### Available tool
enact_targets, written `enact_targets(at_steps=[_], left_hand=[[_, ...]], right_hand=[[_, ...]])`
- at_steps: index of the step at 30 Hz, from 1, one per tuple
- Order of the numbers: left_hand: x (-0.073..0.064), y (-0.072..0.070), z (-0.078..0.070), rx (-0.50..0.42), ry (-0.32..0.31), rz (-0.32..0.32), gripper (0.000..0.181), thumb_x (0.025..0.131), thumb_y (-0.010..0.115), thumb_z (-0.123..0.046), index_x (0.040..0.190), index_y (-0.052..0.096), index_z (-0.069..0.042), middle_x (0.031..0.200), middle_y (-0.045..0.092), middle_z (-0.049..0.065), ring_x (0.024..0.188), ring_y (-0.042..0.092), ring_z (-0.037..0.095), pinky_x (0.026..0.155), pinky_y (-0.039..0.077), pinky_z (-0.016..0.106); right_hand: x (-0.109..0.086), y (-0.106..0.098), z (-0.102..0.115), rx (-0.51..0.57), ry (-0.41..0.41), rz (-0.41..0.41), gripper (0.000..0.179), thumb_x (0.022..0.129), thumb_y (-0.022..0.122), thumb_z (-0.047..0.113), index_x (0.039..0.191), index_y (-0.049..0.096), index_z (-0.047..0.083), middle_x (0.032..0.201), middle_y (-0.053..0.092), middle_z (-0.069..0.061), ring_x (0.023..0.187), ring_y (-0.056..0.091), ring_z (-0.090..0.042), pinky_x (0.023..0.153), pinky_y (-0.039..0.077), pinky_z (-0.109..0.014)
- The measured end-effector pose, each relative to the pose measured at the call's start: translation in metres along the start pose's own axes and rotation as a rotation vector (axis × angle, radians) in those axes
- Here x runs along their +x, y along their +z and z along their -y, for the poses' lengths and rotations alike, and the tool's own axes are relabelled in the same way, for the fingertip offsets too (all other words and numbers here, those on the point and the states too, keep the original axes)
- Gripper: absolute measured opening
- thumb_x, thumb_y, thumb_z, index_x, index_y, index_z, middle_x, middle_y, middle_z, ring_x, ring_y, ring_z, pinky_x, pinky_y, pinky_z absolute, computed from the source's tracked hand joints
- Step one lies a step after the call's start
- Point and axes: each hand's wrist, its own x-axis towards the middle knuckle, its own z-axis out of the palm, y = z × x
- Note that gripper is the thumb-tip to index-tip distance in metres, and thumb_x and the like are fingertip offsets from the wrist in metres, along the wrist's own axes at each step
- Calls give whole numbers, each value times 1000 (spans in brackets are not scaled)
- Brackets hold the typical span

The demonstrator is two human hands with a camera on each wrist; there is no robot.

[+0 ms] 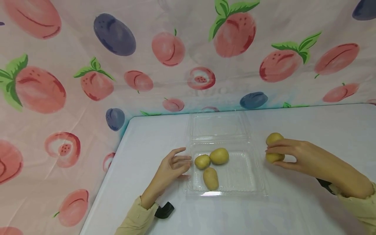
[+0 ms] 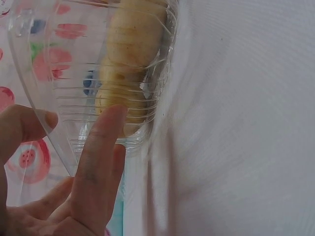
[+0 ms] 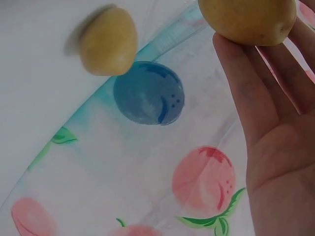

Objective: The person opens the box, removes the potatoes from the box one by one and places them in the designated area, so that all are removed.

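A clear plastic clamshell box lies on the table with its lid folded back. In its left part are three potatoes, a small one, a rounder one and an oblong one. My left hand is at the box's left wall, fingers fairly straight; a fingertip rests against the ribbed side in the left wrist view. To the right of the box, my right hand holds a potato at its fingertips. Just beyond it, another potato lies on the table.
The white-covered table meets a fruit-print cloth behind and on the left. A black strap piece shows under the left wrist, and another dark piece under the right.
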Motion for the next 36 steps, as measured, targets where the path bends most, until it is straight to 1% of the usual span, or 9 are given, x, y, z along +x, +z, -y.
enact_targets(at_steps=[1, 4, 6, 8, 10, 17, 24, 30, 36], left_hand=[[0, 0, 0, 0, -1, -1, 67, 91, 69, -6, 149, 37, -10, 137, 55, 25, 122, 60, 36, 81, 62, 43], [0, 0, 0, -1, -3, -1, 67, 91, 69, -6, 149, 36, -9, 137, 55, 25, 122, 59, 36, 81, 62, 43], [0, 0, 0, -4, -4, 0, 68, 91, 69, -5, 150, 36, -9, 137, 55, 25, 122, 59, 37, 81, 62, 43], [0, 0, 1, -5, -7, 0, 68, 91, 69, -5, 150, 36, -8, 137, 55, 25, 123, 59, 37, 81, 62, 43], [0, 0, 1, -7, -8, 0, 68, 91, 69, -5, 150, 36, -8, 137, 55, 25, 123, 59, 37, 81, 61, 44], [0, 0, 1, -3, -5, -1, 68, 91, 70, -6, 150, 36, -8, 137, 55, 25, 122, 60, 35, 81, 61, 44], [0, 0, 1, 8, 3, -1, 68, 91, 70, -6, 150, 36, -8, 136, 56, 24, 122, 60, 35, 82, 61, 44], [1, 0, 2, 12, 3, -7, 68, 91, 70, -6, 150, 36, -8, 136, 57, 24, 122, 60, 36, 81, 61, 44], [0, -1, 1, 8, 9, -4, 68, 91, 69, -5, 150, 36, -8, 136, 56, 24, 122, 59, 36, 80, 62, 44]], right_hand=[[-1, 1, -1, -9, 9, 4, 62, 91, 35, 65, 106, 75, 21, 109, 70, 7, 92, 68, -12, 83, 45, -1], [-4, 1, -4, -29, 46, 29, 43, 81, 69, 57, 106, 75, 22, 108, 70, 8, 93, 68, -13, 83, 48, -4], [-6, 2, -5, -47, 73, 50, 43, 68, 88, 40, 106, 75, 22, 108, 70, 8, 93, 68, -14, 80, 53, -11], [-8, 2, -6, -61, 94, 67, 53, 56, 95, 20, 105, 75, 22, 109, 70, 8, 94, 69, -15, 77, 57, -19], [-10, 3, -7, -66, 107, 74, 54, 55, 95, 17, 105, 75, 22, 109, 70, 8, 94, 69, -16, 74, 59, -24], [-15, 9, -13, -65, 132, 82, 49, 58, 94, 18, 104, 76, 22, 110, 70, 7, 95, 69, -18, 73, 60, -32], [-20, 13, -21, -64, 179, 85, 48, 60, 94, 18, 104, 76, 22, 110, 71, 4, 97, 68, -21, 77, 56, -21], [-24, 14, -24, -59, 224, 122, 46, 62, 93, 18, 105, 77, 21, 112, 71, 3, 100, 68, -23, 79, 59, -32], [-24, 16, -26, -35, 237, 141, 45, 63, 92, 16, 105, 77, 17, 112, 72, 0, 101, 69, -26, 79, 59, -43]])
